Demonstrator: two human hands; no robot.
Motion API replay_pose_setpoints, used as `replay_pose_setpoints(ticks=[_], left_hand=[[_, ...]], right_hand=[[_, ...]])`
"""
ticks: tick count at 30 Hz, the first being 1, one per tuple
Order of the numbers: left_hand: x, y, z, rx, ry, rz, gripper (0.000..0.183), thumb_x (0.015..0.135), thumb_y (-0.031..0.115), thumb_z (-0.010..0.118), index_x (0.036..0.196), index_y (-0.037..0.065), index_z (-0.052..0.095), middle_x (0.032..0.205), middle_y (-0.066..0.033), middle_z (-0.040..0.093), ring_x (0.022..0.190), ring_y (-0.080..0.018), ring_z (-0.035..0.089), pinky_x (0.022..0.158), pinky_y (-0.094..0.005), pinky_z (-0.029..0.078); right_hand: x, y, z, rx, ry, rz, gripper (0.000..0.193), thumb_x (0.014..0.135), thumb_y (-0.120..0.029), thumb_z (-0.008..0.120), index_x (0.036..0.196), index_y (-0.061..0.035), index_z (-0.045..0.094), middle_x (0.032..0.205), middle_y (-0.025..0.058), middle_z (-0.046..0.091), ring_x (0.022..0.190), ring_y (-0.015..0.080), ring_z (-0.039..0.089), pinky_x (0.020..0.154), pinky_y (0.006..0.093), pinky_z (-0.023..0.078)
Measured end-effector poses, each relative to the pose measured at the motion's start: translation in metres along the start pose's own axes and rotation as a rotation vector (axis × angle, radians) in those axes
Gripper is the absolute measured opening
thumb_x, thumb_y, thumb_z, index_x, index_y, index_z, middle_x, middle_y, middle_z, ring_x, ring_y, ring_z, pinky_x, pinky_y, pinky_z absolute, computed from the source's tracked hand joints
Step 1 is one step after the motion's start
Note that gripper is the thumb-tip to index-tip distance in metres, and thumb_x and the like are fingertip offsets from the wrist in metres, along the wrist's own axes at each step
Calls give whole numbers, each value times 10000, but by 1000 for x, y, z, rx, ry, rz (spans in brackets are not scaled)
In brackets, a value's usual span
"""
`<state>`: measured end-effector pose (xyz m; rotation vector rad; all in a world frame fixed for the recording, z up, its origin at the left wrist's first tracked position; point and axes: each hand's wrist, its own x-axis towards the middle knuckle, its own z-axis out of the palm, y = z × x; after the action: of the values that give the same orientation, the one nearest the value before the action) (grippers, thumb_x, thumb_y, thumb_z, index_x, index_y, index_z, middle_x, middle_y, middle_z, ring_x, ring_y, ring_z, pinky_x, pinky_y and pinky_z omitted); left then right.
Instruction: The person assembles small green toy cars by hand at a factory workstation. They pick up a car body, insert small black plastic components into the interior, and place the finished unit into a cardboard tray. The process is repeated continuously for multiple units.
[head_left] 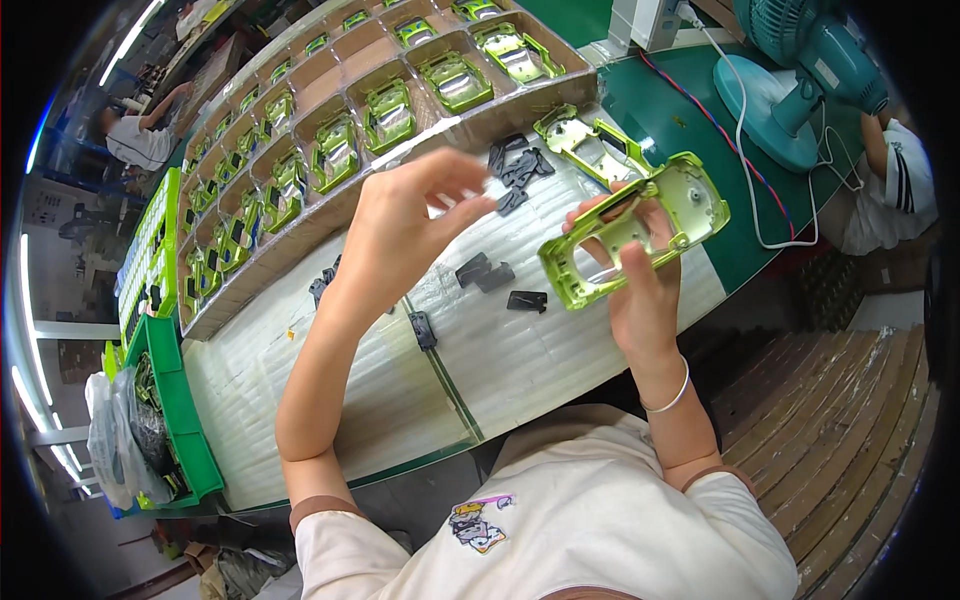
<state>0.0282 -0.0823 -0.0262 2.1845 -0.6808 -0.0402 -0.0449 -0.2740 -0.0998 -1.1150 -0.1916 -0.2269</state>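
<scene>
My right hand (643, 305) grips a lime-green plastic housing (707, 205) with a pale inner side and a large window, fingers behind it and thumb at its near edge. It is held tilted above the table. My left hand (415, 215) hovers over the table to the left, fingers curled toward the thumb. Its fingertips are smeared by motion, so whether they pinch anything is unclear. Just beyond those fingertips lies a pile of small black plastic parts (520, 168). A second green housing (585, 140) rests on the table behind the held one.
Several more black pieces (485, 273) are scattered on the white foam sheet (520, 375). A divided cardboard box (440, 133) of green housings stands along the back. At left is a green crate (190, 425) with plastic bags. A teal fan (770, 115) and cables stand at right. Other people sit nearby.
</scene>
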Motion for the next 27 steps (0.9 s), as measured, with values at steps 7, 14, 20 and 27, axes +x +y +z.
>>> replay_pose_setpoints(ticks=[7, 14, 20, 27], left_hand=[[-11, -19, 3, 355, -399, -123, 235, 636, 112, 743, 787, -4, 604, 692, -124, 633, 649, -230, 608, 617, -323, 464], [-11, -18, 5, 403, -333, -141, 244, 624, 85, 740, 781, -7, 578, 712, -120, 623, 679, -236, 607, 640, -335, 464], [-16, -22, 5, 456, -257, -43, 218, 626, 79, 735, 768, -16, 598, 722, -114, 621, 694, -248, 607, 674, -342, 476], [-11, -11, -13, 359, -266, -208, 134, 688, 24, 679, 811, -28, 672, 745, -127, 661, 653, -186, 639, 632, -284, 505]], right_hand=[[7, -13, 12, 343, 100, 79, 520, 856, -216, 579, 1258, -13, 320, 1191, 151, 475, 1158, 234, 452, 979, 388, 370], [2, -7, 11, 178, 106, -81, 590, 731, 82, 649, 1231, -9, 349, 1217, 139, 454, 1175, 202, 438, 961, 327, 398], [3, -12, 14, 149, 180, -6, 647, 686, 133, 655, 1231, -57, 363, 1258, 100, 443, 1180, 205, 435, 990, 350, 400], [4, -2, 11, -25, 65, -182, 723, 668, 133, 660, 1256, -101, 311, 1324, 130, 372, 1216, 219, 403, 1015, 375, 377]])
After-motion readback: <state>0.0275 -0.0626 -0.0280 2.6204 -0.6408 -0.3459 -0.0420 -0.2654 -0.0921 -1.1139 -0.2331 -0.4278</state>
